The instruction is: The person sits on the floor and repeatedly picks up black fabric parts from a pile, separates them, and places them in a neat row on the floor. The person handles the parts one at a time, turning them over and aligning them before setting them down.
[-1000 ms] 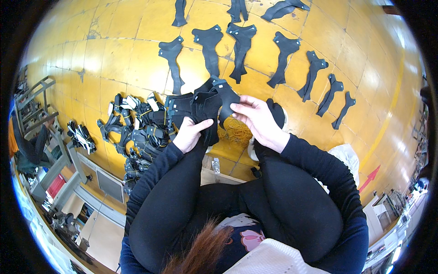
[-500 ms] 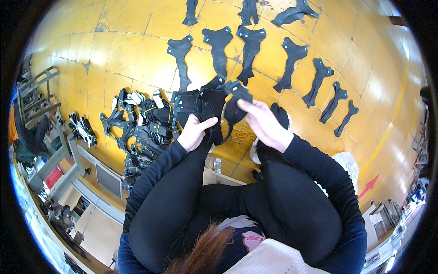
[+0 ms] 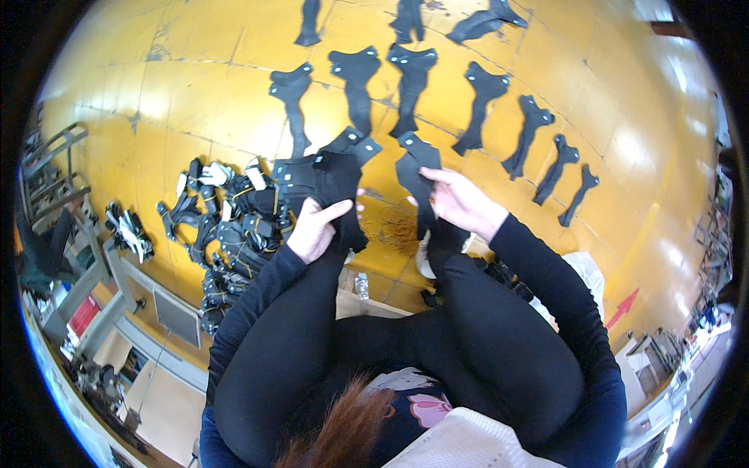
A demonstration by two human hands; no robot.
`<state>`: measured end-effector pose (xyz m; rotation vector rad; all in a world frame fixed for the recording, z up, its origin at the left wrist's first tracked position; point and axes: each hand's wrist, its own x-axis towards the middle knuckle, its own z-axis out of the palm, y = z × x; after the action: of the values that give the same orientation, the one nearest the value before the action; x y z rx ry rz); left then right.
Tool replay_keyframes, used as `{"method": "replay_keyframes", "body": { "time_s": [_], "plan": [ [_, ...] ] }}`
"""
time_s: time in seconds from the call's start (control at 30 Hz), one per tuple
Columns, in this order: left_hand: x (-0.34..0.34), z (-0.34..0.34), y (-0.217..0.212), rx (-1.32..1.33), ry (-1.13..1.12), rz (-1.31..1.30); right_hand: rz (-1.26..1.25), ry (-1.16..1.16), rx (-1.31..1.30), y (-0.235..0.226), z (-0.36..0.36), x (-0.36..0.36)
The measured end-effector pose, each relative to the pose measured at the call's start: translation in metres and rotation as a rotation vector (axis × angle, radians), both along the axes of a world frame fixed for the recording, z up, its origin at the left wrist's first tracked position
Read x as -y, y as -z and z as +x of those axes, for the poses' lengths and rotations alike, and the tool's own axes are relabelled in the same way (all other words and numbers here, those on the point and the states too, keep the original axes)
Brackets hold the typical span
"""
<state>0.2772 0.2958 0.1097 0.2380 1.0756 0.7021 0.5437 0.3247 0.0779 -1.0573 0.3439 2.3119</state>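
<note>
My left hand [image 3: 314, 232] is closed, its thumb on top, around several black fabric pieces [image 3: 337, 178] with small pale labels. They fan out above my left knee. My right hand [image 3: 466, 204] pinches a single black fabric piece [image 3: 413, 162], whose narrow end hangs down above my right knee. A gap separates this piece from the ones on the left. Beyond my hands, similar black fabric pieces [image 3: 356, 87] lie spread in rows on the yellow floor, each wide at one end and tapering.
To the left is a heap of black bundles [image 3: 248, 232] tied with yellow bands, with a smaller bundle [image 3: 129, 230] beyond it. Tangled yellow strands [image 3: 390, 230] lie between my feet. Metal frames [image 3: 70, 288] stand at far left. A white bag [image 3: 583, 273] sits by my right arm.
My right hand has drawn its fabric piece to the right, away from the pieces in my left hand. The floor rows have shifted slightly left in view.
</note>
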Motion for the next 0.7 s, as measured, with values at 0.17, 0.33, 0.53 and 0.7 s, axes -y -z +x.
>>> {"method": "replay_keyframes", "body": {
  "time_s": [0.17, 0.33, 0.53, 0.7],
  "plan": [
    [0.000, 0.000, -0.005, -0.007, -0.011, 0.008, 0.152, -0.042, 0.104, 0.005, 0.018, -0.005],
    [0.003, -0.007, 0.005, 0.000, -0.002, 0.005, 0.232, -0.088, 0.363, 0.024, 0.058, -0.012],
    [0.004, -0.007, 0.003, -0.019, 0.013, 0.026, 0.085, 0.021, 0.481, 0.038, 0.091, -0.015],
    [0.003, -0.007, 0.006, -0.015, 0.018, 0.013, 0.153, -0.162, 0.438, 0.036, 0.103, -0.013]
  ]
}}
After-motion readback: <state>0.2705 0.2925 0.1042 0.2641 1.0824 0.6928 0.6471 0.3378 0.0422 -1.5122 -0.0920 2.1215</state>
